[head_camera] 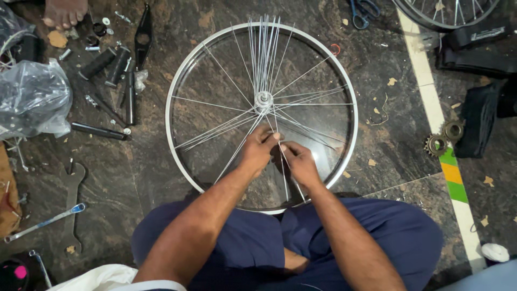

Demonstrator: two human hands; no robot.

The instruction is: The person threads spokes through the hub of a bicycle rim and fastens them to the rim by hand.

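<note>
On the dark stone floor lies a silver wheel rim (177,86); just near of its hub (264,100), the left hand (257,151) and right hand (299,160) each pinch thin spokes (262,54), fingertips almost touching

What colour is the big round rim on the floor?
Silver, shiny metal: the rim shows best in the head view.

To my left a crumpled clear plastic bag (32,97), black cylindrical handlebar grips (107,64), flat steel spanner (72,205); to my right two toothed metal sprockets (444,137), blue-handled scissors (365,11).
</note>
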